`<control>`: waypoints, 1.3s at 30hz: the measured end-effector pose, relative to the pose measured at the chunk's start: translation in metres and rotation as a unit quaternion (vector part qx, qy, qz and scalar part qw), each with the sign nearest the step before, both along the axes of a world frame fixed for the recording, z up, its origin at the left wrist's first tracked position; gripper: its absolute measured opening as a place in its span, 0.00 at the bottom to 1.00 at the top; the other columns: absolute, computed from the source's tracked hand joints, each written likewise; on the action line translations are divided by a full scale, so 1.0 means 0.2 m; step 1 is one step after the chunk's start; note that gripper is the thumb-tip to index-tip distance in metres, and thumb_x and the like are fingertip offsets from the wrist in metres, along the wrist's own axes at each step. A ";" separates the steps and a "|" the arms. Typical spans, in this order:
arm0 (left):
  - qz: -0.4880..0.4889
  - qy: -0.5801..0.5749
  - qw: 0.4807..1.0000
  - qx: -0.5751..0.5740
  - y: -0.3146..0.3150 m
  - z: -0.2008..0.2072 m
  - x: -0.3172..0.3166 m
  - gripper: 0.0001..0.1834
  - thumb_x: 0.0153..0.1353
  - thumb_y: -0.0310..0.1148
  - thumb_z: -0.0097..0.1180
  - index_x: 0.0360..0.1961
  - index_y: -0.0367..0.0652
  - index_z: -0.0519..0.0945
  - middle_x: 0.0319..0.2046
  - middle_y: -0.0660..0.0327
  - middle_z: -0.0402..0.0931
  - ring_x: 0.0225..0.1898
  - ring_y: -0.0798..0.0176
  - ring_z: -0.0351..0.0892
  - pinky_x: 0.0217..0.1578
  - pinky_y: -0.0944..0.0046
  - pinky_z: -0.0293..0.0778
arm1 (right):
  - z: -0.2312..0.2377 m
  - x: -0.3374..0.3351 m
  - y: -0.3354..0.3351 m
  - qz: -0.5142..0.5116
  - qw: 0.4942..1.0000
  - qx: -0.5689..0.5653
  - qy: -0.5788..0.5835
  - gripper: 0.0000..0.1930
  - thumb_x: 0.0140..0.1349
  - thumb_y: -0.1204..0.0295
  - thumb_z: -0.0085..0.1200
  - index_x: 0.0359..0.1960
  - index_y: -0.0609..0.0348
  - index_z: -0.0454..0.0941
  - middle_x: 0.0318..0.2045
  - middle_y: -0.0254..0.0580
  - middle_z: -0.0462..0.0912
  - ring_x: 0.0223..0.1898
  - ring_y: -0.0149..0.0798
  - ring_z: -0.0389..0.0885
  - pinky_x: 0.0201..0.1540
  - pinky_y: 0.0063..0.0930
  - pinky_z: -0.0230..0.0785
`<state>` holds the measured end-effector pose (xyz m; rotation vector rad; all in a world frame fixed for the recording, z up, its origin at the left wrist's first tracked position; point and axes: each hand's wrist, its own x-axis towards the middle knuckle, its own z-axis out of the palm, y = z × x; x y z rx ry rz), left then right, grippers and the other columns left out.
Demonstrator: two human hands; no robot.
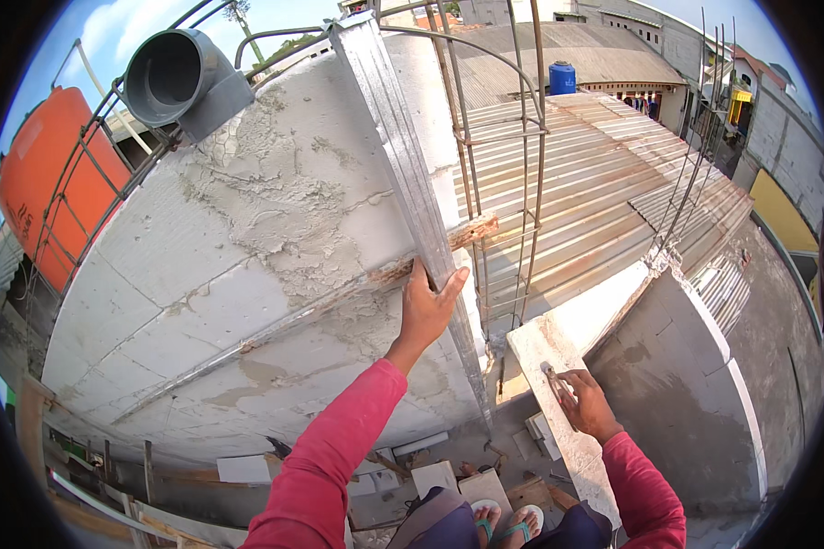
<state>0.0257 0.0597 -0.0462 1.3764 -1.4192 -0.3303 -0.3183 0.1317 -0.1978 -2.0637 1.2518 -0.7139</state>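
A long galvanized metal channel (pixel 396 151) leans along the edge of the light block wall (pixel 201 311). My left hand (pixel 428 306) grips it near its middle, thumb on the right side, fingers partly hidden behind. A weathered wooden strip (pixel 384 274) crosses the wall behind the channel, just above that hand. My right hand (pixel 588 405) is closed over a long pale, mortar-stained slab (pixel 581 457) at the right. A small grey tip shows at its fingers, too small to name. Rough wet-looking mortar (pixel 279 197) covers part of the wall's upper face.
Upright rebar (pixel 526 165) stands right of the wall, before a rusty corrugated roof (pixel 604 183). A grey pipe elbow (pixel 178 82) sits on the wall top, near an orange tank (pixel 59 183). My sandalled feet (pixel 508 522) stand among block offcuts (pixel 435 480) below. A lower wall (pixel 687 393) rises at right.
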 end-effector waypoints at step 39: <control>0.081 -0.092 0.978 0.169 0.18 0.18 0.02 0.21 0.59 0.37 0.67 0.43 0.26 0.83 0.38 0.43 0.86 0.42 0.49 0.86 0.45 0.51 0.78 | -0.21 -0.55 1.16 -0.276 0.862 0.414 0.095 0.19 0.73 0.64 0.50 0.58 0.62 0.80 0.48 0.49 0.86 0.44 0.39 0.85 0.46 0.34 0.78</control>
